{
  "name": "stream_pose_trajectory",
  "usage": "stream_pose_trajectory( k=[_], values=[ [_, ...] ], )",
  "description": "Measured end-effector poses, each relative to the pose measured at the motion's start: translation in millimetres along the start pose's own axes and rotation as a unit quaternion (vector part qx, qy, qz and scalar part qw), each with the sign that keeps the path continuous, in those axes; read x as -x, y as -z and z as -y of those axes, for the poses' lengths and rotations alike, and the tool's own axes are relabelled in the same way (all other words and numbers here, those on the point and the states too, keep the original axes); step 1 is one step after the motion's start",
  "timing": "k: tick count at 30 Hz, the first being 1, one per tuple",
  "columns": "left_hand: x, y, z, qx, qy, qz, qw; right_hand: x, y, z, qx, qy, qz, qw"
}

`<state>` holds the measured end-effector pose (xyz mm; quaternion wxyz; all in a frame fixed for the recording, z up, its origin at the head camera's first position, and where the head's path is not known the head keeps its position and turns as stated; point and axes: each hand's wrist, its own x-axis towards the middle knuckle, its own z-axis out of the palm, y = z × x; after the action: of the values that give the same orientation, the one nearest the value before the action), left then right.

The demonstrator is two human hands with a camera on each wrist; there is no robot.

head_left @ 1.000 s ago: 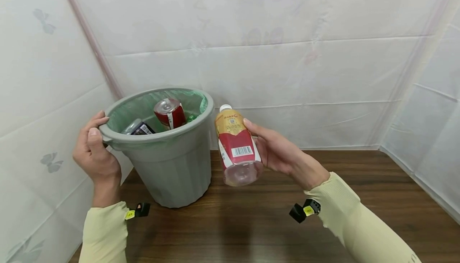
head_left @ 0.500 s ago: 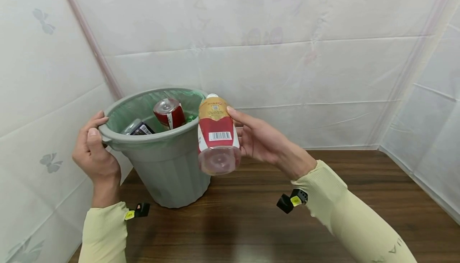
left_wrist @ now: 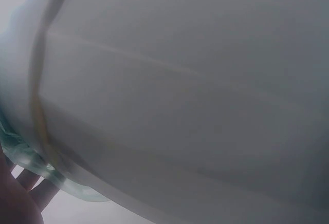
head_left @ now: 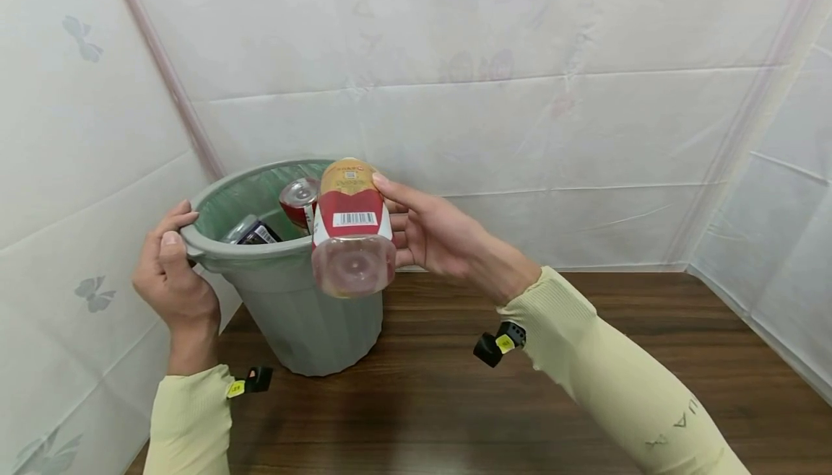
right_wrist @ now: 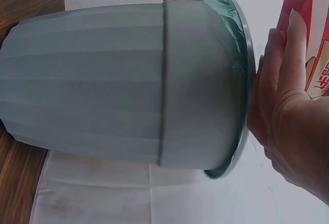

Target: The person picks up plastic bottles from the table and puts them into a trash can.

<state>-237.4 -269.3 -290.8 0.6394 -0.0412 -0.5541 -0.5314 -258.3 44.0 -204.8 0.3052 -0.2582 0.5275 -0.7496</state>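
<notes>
A grey trash bin (head_left: 318,323) lined with a green bag (head_left: 234,190) stands at the left of the head view. My left hand (head_left: 174,269) grips its rim by the handle at the left side. My right hand (head_left: 435,233) holds a clear plastic bottle (head_left: 351,226) with a red and gold label, its bottom facing me, in front of the bin's right rim. The bottle's cap is hidden. Inside the bin lie a red-labelled bottle (head_left: 297,197) and a dark-labelled clear container (head_left: 250,231). The right wrist view shows the bottle (right_wrist: 316,34) just beyond the bin's mouth.
The bin rests on a dark wooden table (head_left: 455,388). White sheeting (head_left: 487,136) hangs behind it and along both sides. A wrist camera (head_left: 499,343) sits on my right sleeve, and another (head_left: 250,381) on my left.
My right hand has carried the bottle leftward and slightly up, from beside the bin to over its right rim, now covering part of it. My left hand has stayed on the rim.
</notes>
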Motion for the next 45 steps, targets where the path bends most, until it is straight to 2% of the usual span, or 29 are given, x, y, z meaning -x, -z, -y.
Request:
stream_pose_trajectory(
  k=[12,28,37,45],
  values=[
    [0.7,-0.7,-0.3,0.002,-0.006,0.0,1.0,-15,-6,10,0.008,-0.017,-0.03,0.999],
    [0.6,-0.2,-2.4,0.004,-0.007,0.001,1.0,-33,-12,26,0.062,-0.026,-0.057,0.996],
    [-0.3,1.0,0.9,0.005,-0.002,0.002,1.0,-46,-14,35,0.107,-0.059,-0.075,0.99],
    [-0.8,1.0,0.9,0.002,-0.003,0.005,1.0,-48,-18,38,0.152,-0.067,-0.094,0.982]
  ],
)
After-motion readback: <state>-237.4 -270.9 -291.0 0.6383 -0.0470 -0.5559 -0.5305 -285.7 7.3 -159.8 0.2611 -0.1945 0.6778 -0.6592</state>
